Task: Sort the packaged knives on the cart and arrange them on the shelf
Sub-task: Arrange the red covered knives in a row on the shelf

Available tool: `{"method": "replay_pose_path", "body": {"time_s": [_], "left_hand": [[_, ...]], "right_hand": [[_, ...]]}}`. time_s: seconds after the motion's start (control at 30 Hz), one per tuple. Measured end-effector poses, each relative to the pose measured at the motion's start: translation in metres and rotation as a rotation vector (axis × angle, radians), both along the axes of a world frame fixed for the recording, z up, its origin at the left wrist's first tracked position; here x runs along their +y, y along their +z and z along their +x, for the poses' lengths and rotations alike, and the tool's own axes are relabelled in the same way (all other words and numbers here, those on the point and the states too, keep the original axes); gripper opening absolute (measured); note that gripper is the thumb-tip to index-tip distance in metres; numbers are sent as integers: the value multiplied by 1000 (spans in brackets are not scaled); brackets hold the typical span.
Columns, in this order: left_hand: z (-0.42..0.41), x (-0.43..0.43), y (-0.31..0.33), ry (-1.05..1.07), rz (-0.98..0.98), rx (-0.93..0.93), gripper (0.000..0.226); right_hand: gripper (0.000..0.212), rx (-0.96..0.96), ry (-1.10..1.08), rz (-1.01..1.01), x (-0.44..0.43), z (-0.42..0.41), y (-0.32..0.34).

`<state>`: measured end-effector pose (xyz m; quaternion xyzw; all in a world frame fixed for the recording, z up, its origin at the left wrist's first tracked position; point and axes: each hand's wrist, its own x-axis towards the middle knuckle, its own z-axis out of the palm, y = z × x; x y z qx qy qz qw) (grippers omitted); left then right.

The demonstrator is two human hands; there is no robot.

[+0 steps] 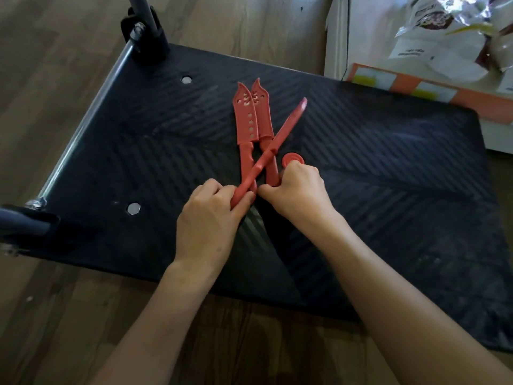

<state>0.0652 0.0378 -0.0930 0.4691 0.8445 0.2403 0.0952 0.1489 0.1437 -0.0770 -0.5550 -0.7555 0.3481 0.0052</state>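
Two red knives lie flat side by side near the middle of the cart (388, 168), tips toward its far edge: the left knife (244, 118) and the right knife (262, 112). A third knife (281, 138) crosses their handles on a slant, its tip toward the far right corner. The left hand (208, 218) is wrapped round its handle end, probably to swing it parallel with the pair. The right hand (298, 190) pinches the butt of the right knife, seemingly steadying it so the pair keeps its line. A red disc (293, 159) sits just beyond its knuckles. The shelf (337, 37) stands past the far right corner, well apart from the knives.
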Motion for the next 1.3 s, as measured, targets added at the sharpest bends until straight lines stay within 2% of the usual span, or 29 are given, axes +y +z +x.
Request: {"method": "replay_pose_path", "body": {"time_s": [0.13, 0.3, 0.57, 0.67, 0.83, 1.03, 1.3], "left_hand": [[3, 2, -1, 13, 24, -78, 35], [8, 3, 7, 130, 103, -384, 21], [19, 13, 15, 247, 166, -842, 14], [24, 19, 24, 247, 209, -951, 15], [29, 32, 59, 275, 262, -1115, 17], [37, 27, 170, 344, 241, -1176, 20], [74, 36, 406, 248, 225, -1181, 18]], "right_hand": [[29, -25, 6, 8, 0, 7, 0], [22, 6, 18, 28, -3, 13, 2], [15, 232, -183, -193, -5, 39, 9], [10, 319, -262, -192, -1, 49, 18], [12, 399, -309, -199, 4, 59, 47], [11, 476, -348, -217, -1, 78, 162], [6, 596, -360, -180, -6, 112, 406]]}}
